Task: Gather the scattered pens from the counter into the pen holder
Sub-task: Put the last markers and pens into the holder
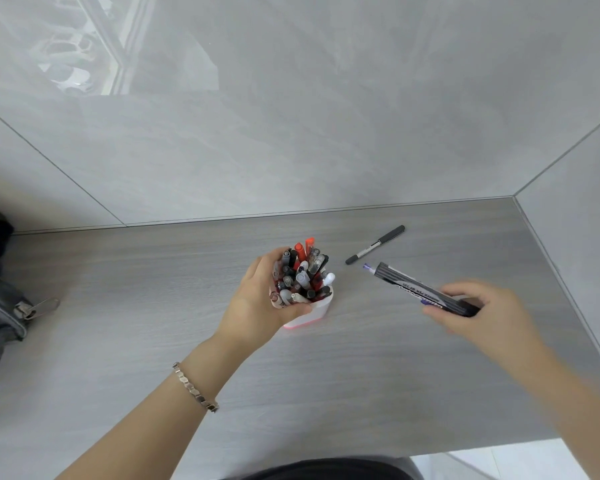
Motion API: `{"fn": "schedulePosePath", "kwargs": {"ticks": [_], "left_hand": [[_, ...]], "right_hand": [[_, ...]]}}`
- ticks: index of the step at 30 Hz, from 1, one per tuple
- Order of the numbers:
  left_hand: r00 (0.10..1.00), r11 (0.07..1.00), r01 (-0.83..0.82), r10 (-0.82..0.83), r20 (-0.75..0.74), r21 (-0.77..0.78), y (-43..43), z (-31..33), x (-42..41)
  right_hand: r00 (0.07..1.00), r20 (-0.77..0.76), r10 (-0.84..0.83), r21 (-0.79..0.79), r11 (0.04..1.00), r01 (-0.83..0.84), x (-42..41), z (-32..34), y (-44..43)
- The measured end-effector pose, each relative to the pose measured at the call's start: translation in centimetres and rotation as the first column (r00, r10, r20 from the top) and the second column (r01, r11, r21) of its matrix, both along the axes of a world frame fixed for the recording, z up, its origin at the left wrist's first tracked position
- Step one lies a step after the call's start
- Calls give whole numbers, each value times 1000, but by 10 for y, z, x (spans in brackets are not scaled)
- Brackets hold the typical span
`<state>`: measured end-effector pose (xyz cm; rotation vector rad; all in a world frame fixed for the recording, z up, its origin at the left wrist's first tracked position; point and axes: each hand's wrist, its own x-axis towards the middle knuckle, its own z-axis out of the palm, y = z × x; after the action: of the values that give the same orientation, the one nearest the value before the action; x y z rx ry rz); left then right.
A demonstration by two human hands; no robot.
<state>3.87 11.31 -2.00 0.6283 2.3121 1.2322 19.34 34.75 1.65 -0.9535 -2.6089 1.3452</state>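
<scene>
A white pen holder with a red base stands mid-counter, crammed with several black, grey, white and red pens. My left hand wraps its left side, fingers curled over the rim against the pens. To the right, my right hand grips the rear end of a thick dark marker with a white label; its purple tip points left toward the holder, just above the counter. One black-and-white pen lies loose on the counter behind the marker.
The grey wood-grain counter meets grey tiled walls at the back and right. A dark grey bag with a metal zipper pull sits at the far left edge. The counter's front edge runs along the bottom right.
</scene>
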Motion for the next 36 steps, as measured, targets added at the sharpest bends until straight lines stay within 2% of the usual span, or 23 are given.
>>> {"fn": "schedulePosePath", "kwargs": {"ticks": [3,7,9,13,15,18,20,22,25,28,30,31,36], "left_hand": [[1000,1000,-1,1,1,8,0,-1,1],[1000,1000,12,-12,-4,14,0,-1,1],[1000,1000,13,-13,-9,27,0,-3,1],[1000,997,-21,20,22,74,0,-6,1],[996,994,-45,37,79,96,0,-9,1],[994,990,-50,37,104,129,1,-13,2],[994,989,-46,31,105,140,1,-16,3],[995,989,-41,27,100,142,2,-17,4],[999,994,-13,19,-47,107,2,-11,6],[977,999,25,-18,-211,29,11,0,8],[942,997,37,-55,-331,-63,20,3,3],[926,996,39,-68,-372,-86,24,3,0],[942,993,84,-107,-318,-84,29,2,-19]], "right_hand": [[999,7,40,-33,999,-40,-4,52,-18],[986,72,147,155,975,-157,-32,76,-40],[958,167,232,260,927,-270,-54,77,-53],[882,304,361,370,808,-458,-99,66,-81],[907,194,373,393,818,-420,-114,56,-94],[963,-98,250,261,940,-218,-123,39,-111],[968,-165,187,282,950,-135,-125,20,-113],[972,-143,187,343,931,-129,-125,-3,-112],[968,-178,175,268,956,-123,-123,-13,-110],[950,-310,23,55,998,-6,-113,2,-96],[963,-259,-74,-55,997,62,-101,7,-77],[977,-200,-74,-62,996,63,-92,9,-67],[998,4,68,34,997,-68,-36,18,-32]]}}
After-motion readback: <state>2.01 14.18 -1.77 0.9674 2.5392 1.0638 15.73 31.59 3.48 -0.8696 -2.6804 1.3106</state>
